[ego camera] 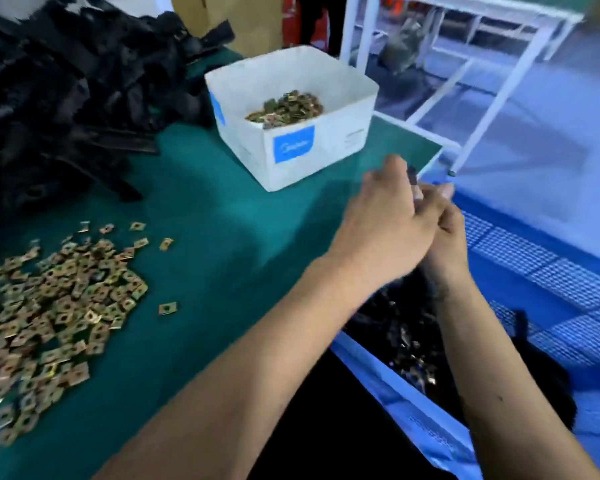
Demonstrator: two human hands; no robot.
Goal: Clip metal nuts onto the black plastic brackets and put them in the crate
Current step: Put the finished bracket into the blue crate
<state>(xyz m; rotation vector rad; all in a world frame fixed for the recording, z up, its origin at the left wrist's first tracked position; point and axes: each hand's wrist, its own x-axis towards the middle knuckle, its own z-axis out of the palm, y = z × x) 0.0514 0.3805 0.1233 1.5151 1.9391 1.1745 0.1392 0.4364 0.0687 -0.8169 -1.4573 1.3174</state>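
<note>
Gripping a blurred black bracket point(412, 174) upright, both hands point(392, 223) meet.

Table point(205, 244): teal green. Nuts point(52, 306): brassy gold, dark centre holes. Brackets point(66, 88): black. Box point(326, 147): white, blue labels. Crate point(534, 271): blue, mesh-patterned walls. Frame point(499, 84): white.
</note>
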